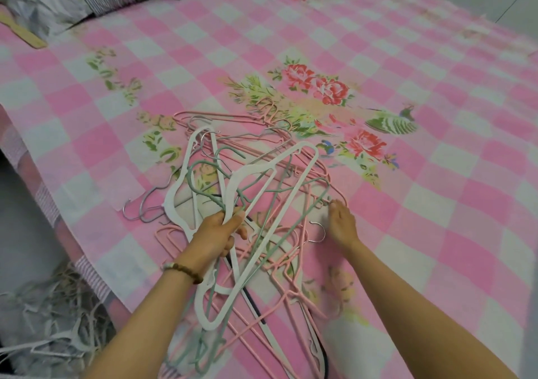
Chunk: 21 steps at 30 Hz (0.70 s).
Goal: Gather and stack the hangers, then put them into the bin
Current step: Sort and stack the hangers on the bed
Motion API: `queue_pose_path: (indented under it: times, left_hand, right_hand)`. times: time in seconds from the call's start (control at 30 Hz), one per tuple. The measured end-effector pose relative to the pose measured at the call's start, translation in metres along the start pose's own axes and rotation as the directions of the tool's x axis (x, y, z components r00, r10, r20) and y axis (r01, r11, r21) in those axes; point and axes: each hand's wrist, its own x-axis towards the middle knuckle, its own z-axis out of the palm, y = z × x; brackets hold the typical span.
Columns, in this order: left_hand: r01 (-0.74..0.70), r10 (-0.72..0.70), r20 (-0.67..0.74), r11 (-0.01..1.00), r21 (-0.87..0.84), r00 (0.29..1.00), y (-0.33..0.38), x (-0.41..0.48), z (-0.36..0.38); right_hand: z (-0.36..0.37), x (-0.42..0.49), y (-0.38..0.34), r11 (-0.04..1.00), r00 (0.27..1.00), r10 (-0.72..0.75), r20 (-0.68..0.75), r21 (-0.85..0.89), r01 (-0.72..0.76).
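Hangers (247,172) cut by bottom edge; lower-left heap (58,320) blurred, possibly bin.

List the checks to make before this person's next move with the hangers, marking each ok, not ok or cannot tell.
1. Grip of the left hand on the white and green hangers: ok, fingers curl round them.
2. Hold of the right hand on a hanger: cannot tell; its fingertips reach the right edge of the pile.
3. Pile stacked in line: not ok, tangled.
4. Strays gathered: not ok, grey hangers lie apart at the left.
5. Bin within reach: cannot tell; only a heap of white hangers shows beside the bed.
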Motion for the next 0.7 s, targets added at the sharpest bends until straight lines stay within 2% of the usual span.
queue_pose_path:
  times: [0.17, 0.3, 0.43, 0.53, 0.6, 0.7]
  left_hand:
    - [0.019, -0.019, 0.041, 1.0, -0.017, 0.999, 0.001, 0.002, 0.0]
    - [0.038, -0.038, 0.059, 0.999, -0.003, 0.998, 0.006, 0.002, -0.005]
    - [0.044, -0.04, 0.098, 0.998, -0.042, 0.994, 0.007, -0.001, -0.005]
    - [0.043, -0.036, 0.128, 0.998, -0.053, 0.991, 0.013, -0.006, -0.003]
    - [0.043, -0.028, 0.139, 0.993, -0.109, 0.99, 0.015, -0.005, -0.003]
    - [0.061, -0.025, 0.128, 0.957, -0.284, 0.991, 0.017, -0.002, -0.005]
  right_hand:
    - [-0.014, 0.002, 0.003, 0.94, 0.985, 0.152, 0.082, 0.297, -0.17]
    - [-0.022, 0.005, -0.006, 0.921, 0.99, 0.138, -0.018, 0.37, -0.122]
    - [-0.026, 0.013, -0.009, 0.874, 0.983, 0.185, 0.011, 0.455, -0.169]
    - [-0.029, 0.014, -0.014, 0.741, 0.966, 0.257, 0.009, 0.64, -0.203]
    - [-0.032, 0.008, -0.018, 0.665, 0.949, 0.312, -0.054, 0.726, -0.178]
    - [-0.025, -0.019, -0.03, 0.732, 0.949, 0.272, -0.157, 0.674, -0.098]
